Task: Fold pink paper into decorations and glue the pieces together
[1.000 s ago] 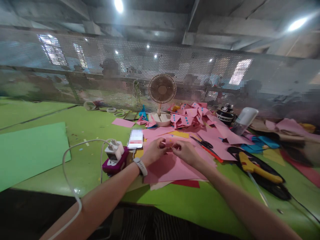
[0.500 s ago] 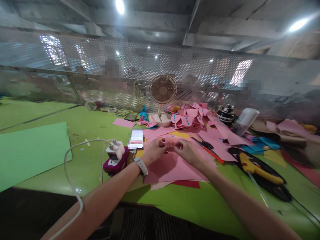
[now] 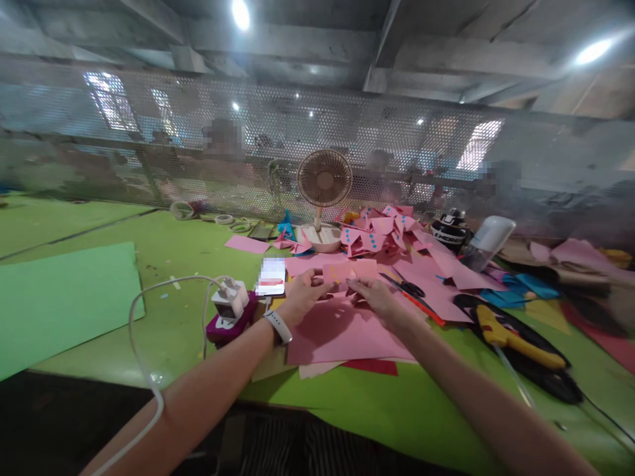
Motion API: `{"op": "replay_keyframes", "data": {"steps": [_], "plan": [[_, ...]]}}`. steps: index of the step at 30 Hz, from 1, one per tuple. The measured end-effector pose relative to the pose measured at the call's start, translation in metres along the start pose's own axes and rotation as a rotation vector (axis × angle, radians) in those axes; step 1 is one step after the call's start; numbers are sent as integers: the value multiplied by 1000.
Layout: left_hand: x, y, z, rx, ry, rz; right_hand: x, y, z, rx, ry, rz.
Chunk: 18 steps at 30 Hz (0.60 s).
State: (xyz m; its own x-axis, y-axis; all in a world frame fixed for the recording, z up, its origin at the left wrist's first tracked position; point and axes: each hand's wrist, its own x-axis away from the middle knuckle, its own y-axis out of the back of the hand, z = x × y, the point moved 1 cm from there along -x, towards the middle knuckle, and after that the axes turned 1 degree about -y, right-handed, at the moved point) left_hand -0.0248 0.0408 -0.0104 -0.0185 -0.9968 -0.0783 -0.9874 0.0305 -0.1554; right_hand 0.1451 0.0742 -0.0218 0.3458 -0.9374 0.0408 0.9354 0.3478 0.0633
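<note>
A small pink paper piece (image 3: 364, 267) with yellow marks stands raised between my hands above the middle of the pile. My left hand (image 3: 308, 292) is closed at its lower left corner, thumb and fingertips drawn together. From the right, my right hand (image 3: 373, 295) pinches its lower edge. Under both hands lie larger pink paper sheets (image 3: 342, 337), stacked with a red sheet showing at the front. Scissors (image 3: 407, 285) with dark handles rest just right of my right hand, beside an orange-red strip (image 3: 429, 311). A phone (image 3: 271, 277) lies left of my left hand.
Behind the sheets stand a small fan (image 3: 325, 178) and a heap of folded pink paper (image 3: 381, 228). A yellow glue gun (image 3: 516, 340) lies on a black tray at right. Chargers (image 3: 231, 301) sit on a purple power block, with a white cable crossing my left forearm.
The small pink piece has tipped upright and now shows a wider flat face above my fingers. My hands have shifted only slightly.
</note>
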Motion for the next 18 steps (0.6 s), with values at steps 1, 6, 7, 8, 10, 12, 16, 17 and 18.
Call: {"op": "replay_keyframes", "data": {"steps": [1,6,7,8,10,12,16,17,18], "plan": [[0,0,0,5,2,-5,0,-2,-1,-21,14,-8],[-1,-2,4,0,-31,17,0,-8,-6,12,63,-35],[-1,-2,5,-4,-38,28,0,-8,-6,22,67,-42],[-1,-2,6,-9,-44,39,0,-9,-7,30,68,-47],[-1,-2,7,-21,-57,57,-1,-8,-8,35,69,-50],[0,-2,6,-33,-71,76,-1,-7,-8,34,70,-41],[3,-2,1,-43,-63,97,-1,-5,-8,47,89,-19],[3,-2,0,-41,-56,91,-1,-5,-7,51,93,-13],[3,-2,0,-37,-52,86,-1,-5,-7,57,97,-7]]}}
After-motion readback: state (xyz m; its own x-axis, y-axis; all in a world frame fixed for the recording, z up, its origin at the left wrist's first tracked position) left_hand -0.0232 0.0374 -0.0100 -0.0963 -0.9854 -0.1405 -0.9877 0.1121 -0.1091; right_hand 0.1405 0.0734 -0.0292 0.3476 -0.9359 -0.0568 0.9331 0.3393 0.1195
